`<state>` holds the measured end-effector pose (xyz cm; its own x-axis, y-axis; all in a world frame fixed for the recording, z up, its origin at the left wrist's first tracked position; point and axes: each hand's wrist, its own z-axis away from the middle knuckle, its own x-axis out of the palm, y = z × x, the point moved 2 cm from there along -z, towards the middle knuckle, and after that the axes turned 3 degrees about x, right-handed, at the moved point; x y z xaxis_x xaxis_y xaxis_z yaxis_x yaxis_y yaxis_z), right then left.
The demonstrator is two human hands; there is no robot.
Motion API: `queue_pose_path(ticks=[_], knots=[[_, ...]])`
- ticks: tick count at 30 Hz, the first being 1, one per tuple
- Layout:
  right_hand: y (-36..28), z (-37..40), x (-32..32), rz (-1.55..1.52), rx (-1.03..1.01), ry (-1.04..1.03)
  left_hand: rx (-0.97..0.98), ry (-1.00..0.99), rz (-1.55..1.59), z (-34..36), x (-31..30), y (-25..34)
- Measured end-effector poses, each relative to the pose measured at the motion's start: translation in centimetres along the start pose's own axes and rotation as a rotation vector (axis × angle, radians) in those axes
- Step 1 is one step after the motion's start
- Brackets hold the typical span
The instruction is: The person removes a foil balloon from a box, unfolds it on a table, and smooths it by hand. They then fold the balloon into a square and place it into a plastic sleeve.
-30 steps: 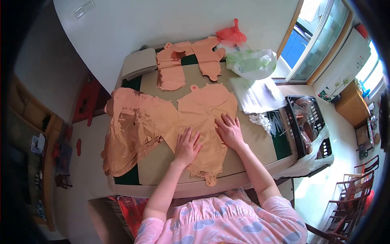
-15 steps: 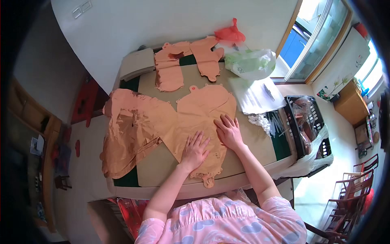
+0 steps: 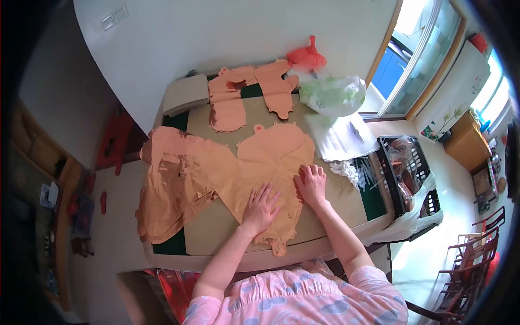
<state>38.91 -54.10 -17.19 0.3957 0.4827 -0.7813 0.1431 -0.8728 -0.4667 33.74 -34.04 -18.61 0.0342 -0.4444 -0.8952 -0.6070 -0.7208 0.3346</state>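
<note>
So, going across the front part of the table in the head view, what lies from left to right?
Crumpled pile of rose-gold foil balloons → left hand → right hand → white tangle of strings and thin sticks → black plastic crate.

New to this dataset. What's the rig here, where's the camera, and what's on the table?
No machine here: a person works with two bare hands. The one picture comes from a camera worn on the head, looking down, so the pink top at the bottom is the wearer's own and the wide lens bends the edges. The left hand and right hand both lie flat on a peach foil shape spread on the table; neither grips anything. A crumpled heap of the same foil lies to the left, more pieces at the back, a green bag and clear packets to the right.
</note>
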Motion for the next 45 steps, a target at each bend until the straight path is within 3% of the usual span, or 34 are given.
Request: queue_pose_path(ticks=[2,5,8,12,16,17,21,25,29,45], knots=[[-0.4,-0.1,-0.8,0.091,0.123,-0.035,0.01,0.014,0.004,0.0,0.0,0.0],[0.3,-0.5,-0.2,0.081,0.142,-0.099,0.014,0.016,0.001,-0.1,0.0,0.0],[0.9,-0.7,0.7,-0.269,0.201,-0.139,0.014,0.009,-0.003,-0.1,0.1,-0.1],[-1.9,-0.6,-0.8,-1.286,0.666,-0.281,-0.004,0.015,0.014,0.1,-0.2,0.2],[0.1,0.7,0.5,-0.254,-0.036,0.084,-0.049,0.095,0.116,0.1,0.0,0.0],[0.6,1.1,0.7,-0.314,0.04,-0.031,-0.031,0.128,0.11,0.1,-0.1,-0.1],[-1.3,1.3,-2.1,-0.354,-0.06,0.322,0.015,0.268,0.096,0.3,-1.8,0.2],[-1.2,1.1,-2.0,-0.18,-0.22,0.145,-0.013,0.201,0.057,-0.3,-3.2,-0.2],[0.1,1.8,0.6,-0.01,-0.23,-0.022,0.04,0.16,0.033,0.3,-1.0,-0.7],[-0.3,1.7,0.5,-0.006,-0.193,-0.1,0.074,0.073,0.06,0.5,-0.6,-0.4]])
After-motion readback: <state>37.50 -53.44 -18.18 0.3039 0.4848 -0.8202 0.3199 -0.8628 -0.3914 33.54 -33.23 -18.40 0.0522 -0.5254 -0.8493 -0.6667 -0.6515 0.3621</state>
